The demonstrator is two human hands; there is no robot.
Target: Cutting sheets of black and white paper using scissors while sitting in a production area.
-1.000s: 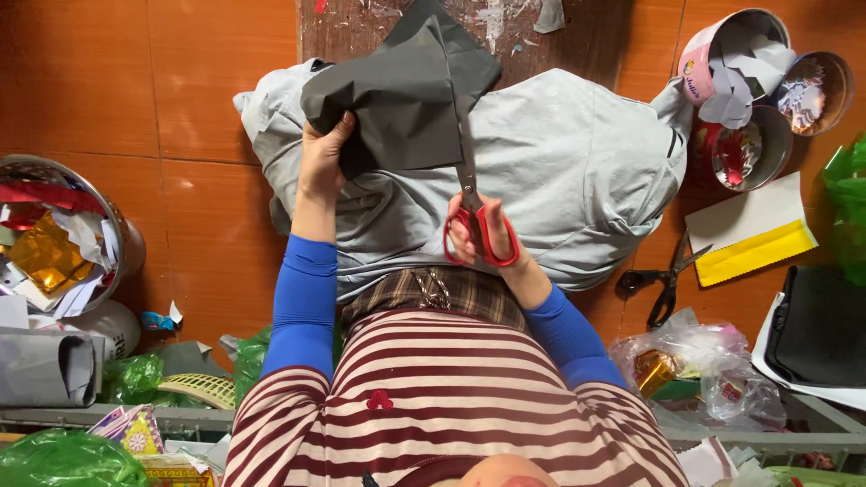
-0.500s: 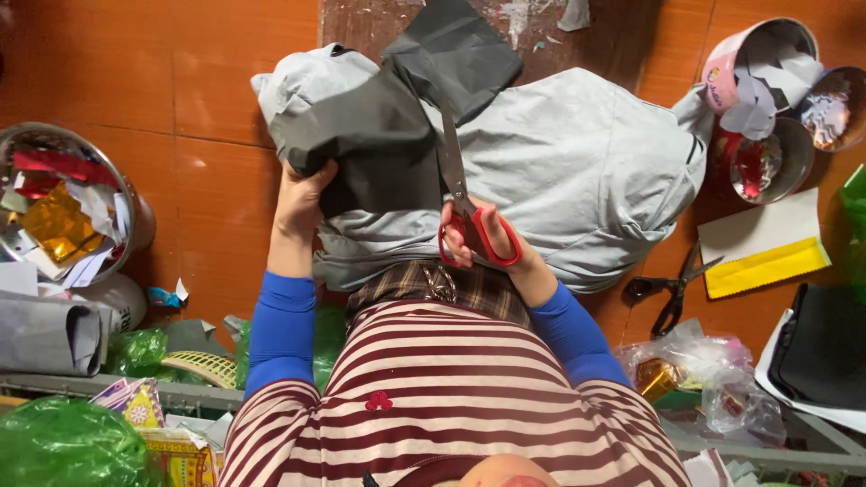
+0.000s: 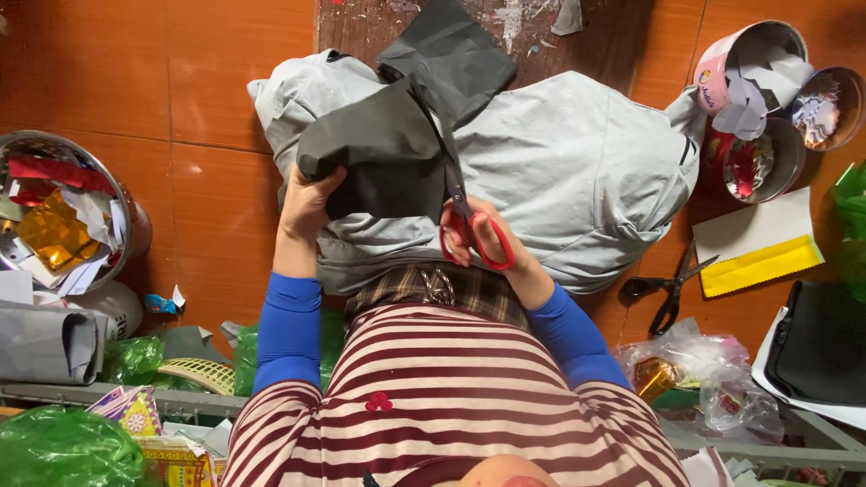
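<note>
My left hand [image 3: 307, 203] grips the lower left part of a folded sheet of dark grey paper [image 3: 397, 153], held over my lap. My right hand [image 3: 492, 239] holds red-handled scissors [image 3: 465, 225] by their loops. Their blades run up into the dark sheet near its right side. A second piece of the same dark paper [image 3: 451, 54] sticks out behind and above. Light grey cloth [image 3: 577, 171] covers my knees beneath the paper.
A metal bowl of coloured paper scraps [image 3: 54, 216] sits at the left. Round tins of scraps [image 3: 758, 99] stand at the upper right. Black scissors [image 3: 667, 289] lie on the orange tiled floor [image 3: 180, 108] beside a white and yellow sheet [image 3: 758, 243]. Plastic bags lie around.
The dark paper has come lower and closer to me. My left hand has shifted down and left along its edge, and the scissors have moved down with my right hand.
</note>
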